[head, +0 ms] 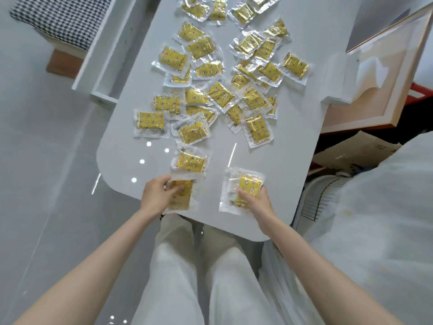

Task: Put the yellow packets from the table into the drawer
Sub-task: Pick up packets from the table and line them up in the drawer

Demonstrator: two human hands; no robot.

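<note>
Several yellow packets in clear wrappers [220,92] lie scattered over the white table [293,127]. My left hand [157,195] grips a small stack of yellow packets [180,195] at the table's near edge. Another packet [191,161] lies just beyond that stack. My right hand [256,202] is closed on a second stack of packets [243,188] resting on the table to the right. An open white drawer [105,66] juts out at the table's left side; its inside looks bare.
A chequered cushion [61,17] sits on a stool at the far left. A framed panel [384,73] leans at the right, with cardboard [356,148] and a white-clothed shape [379,219] below it. My legs in pale trousers [199,277] are under the table's edge.
</note>
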